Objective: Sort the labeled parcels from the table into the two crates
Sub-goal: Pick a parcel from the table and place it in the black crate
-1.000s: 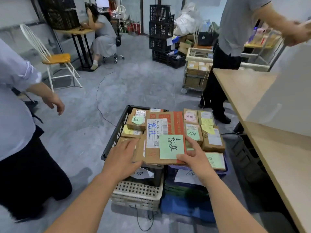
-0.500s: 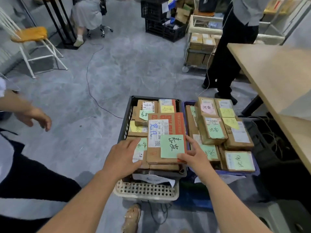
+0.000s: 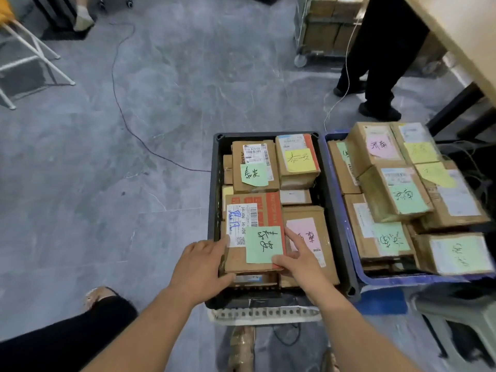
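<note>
A brown-and-orange labeled parcel (image 3: 264, 208) with a green note (image 3: 264, 244) lies on top of the stack at the near left of the black crate (image 3: 214, 197). My left hand (image 3: 201, 267) holds its near left corner, thumb under the near edge. My right hand (image 3: 298, 261) holds its near right corner, with the thumb on top and the index finger along the side. Beside it, the blue crate (image 3: 402, 279) is piled with several noted parcels. The table (image 3: 469, 36) shows only as an edge at the upper right.
The black crate sits on a white basket (image 3: 263, 314). A person's legs (image 3: 381, 63) stand beyond the blue crate by a cart of boxes (image 3: 322, 30). A cable (image 3: 120, 103) crosses the grey floor. A white chair (image 3: 26, 55) is far left, another person's leg (image 3: 67, 339) near left.
My view has tilted down toward the crates. Both hands have brought the green-noted parcel lower and left, onto the stack in the black crate.
</note>
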### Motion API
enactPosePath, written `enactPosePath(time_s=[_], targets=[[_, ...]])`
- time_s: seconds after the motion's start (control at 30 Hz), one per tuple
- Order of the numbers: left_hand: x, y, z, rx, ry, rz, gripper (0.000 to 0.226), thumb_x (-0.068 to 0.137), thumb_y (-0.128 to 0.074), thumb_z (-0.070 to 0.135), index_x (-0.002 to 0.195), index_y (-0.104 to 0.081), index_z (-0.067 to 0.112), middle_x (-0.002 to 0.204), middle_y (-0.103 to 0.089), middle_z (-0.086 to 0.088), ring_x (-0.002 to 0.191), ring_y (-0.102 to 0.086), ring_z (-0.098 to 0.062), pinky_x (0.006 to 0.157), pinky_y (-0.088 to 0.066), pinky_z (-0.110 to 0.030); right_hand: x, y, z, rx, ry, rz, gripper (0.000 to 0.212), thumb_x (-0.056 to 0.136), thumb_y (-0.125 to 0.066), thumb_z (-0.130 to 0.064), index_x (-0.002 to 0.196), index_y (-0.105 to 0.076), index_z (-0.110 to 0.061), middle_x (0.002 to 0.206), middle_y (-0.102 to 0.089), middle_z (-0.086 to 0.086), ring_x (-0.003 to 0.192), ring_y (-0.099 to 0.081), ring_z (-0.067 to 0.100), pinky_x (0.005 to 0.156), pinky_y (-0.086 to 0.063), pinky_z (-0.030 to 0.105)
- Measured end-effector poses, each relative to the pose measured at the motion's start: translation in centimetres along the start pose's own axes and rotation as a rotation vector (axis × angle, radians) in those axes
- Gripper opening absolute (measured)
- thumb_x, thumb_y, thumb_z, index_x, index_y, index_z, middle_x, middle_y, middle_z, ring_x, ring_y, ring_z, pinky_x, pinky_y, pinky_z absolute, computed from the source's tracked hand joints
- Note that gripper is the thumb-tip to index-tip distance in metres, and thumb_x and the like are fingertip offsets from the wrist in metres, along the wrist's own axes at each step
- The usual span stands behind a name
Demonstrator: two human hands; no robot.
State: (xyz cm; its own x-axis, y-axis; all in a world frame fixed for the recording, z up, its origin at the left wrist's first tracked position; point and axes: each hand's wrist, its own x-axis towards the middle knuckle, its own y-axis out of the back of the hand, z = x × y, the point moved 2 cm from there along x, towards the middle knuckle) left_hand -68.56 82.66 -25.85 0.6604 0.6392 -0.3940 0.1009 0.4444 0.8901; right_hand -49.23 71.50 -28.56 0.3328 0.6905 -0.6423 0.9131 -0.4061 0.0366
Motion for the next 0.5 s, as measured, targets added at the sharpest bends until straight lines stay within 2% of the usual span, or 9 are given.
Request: enactPosePath(time_s=[0.07,0.13,0.23,0.27,0.33,0.37,0.43,0.5], targets=[[1.2,-1.4,-0.6,0.015,0.001,-0.02,0.084,0.088,-0.047,0.059,0.153,-0.004,0.026,0.154,-0.031,0.003,0.142,-0.022,-0.016,0.117,-0.01,-0.033,1.4,-0.4,0.6,-0.002,-0.005,0.003,0.071,0.087,-0.065,-0.003,0.141,-0.037,-0.04,0.119,-0.069,-0.004,0.111,-0.065,0.013,0.09,-0.055,0.026],[2.4,-2.4,-1.0,0.011,0.007,0.004,0.082,0.091,-0.045,0.056,0.153,-0.001,0.024,0.155,-0.029,0.003,0.143,-0.02,-0.016,0.118,-0.008,-0.034,3.0,-0.9,1.1,-0.041,-0.007,0.008,0.065,0.09,-0.063,-0.006,0.133,-0.037,-0.047,0.115,-0.067,-0.013,0.107,-0.063,0.005,0.097,-0.051,0.029],[4.0,-3.3,-1.3,0.004,0.032,0.039,0.076,0.094,-0.042,0.052,0.153,-0.004,0.022,0.155,-0.029,0.002,0.144,-0.018,-0.015,0.118,-0.006,-0.035,5.1,-1.5,1.3,-0.184,0.004,0.029,0.055,0.093,-0.058,-0.01,0.117,-0.04,-0.056,0.112,-0.066,-0.02,0.101,-0.064,0.003,0.096,-0.051,0.033],[4.5,-3.4,-1.2,0.012,0.036,0.044,0.075,0.094,-0.042,0.052,0.153,-0.006,0.021,0.155,-0.028,0.003,0.144,-0.018,-0.016,0.118,-0.005,-0.036,5.5,-1.7,1.3,-0.236,0.01,0.037,0.054,0.093,-0.056,-0.012,0.116,-0.039,-0.057,0.114,-0.065,-0.018,0.101,-0.064,0.004,0.095,-0.051,0.034],[5.1,-3.9,-1.4,0.064,0.031,0.045,0.074,0.094,-0.045,0.05,0.152,-0.012,0.018,0.153,-0.034,0.003,0.143,-0.021,-0.018,0.118,-0.004,-0.04,6.1,-1.9,0.9,-0.327,0.035,0.056,0.055,0.091,-0.057,-0.012,0.121,-0.038,-0.053,0.116,-0.064,-0.015,0.1,-0.062,0.005,0.088,-0.051,0.027],[5.4,-4.1,-1.5,0.09,0.025,0.065,0.074,0.092,-0.051,0.048,0.151,-0.02,0.015,0.148,-0.043,0.001,0.14,-0.028,-0.02,0.117,-0.006,-0.042,6.4,-2.1,0.7,-0.354,0.053,0.063,0.058,0.088,-0.06,-0.011,0.122,-0.037,-0.053,0.118,-0.063,-0.014,0.102,-0.061,0.006,0.087,-0.05,0.025],[5.8,-4.6,-1.9,0.176,-0.008,0.126,0.077,0.076,-0.073,0.044,0.137,-0.047,0.006,0.122,-0.065,-0.004,0.123,-0.052,-0.025,0.113,-0.014,-0.048,6.9,-2.5,0.5,-0.404,0.088,0.067,0.064,0.08,-0.066,-0.01,0.119,-0.037,-0.052,0.119,-0.061,-0.011,0.109,-0.059,0.009,0.09,-0.052,0.032],[6.0,-5.3,-2.3,0.227,-0.022,0.187,0.077,0.058,-0.086,0.039,0.12,-0.062,0.001,0.098,-0.072,-0.006,0.105,-0.063,-0.027,0.106,-0.02,-0.052,7.4,-3.0,0.7,-0.478,0.13,0.052,0.069,0.075,-0.067,-0.013,0.128,-0.037,-0.046,0.117,-0.06,-0.01,0.11,-0.056,0.012,0.09,-0.053,0.041]])
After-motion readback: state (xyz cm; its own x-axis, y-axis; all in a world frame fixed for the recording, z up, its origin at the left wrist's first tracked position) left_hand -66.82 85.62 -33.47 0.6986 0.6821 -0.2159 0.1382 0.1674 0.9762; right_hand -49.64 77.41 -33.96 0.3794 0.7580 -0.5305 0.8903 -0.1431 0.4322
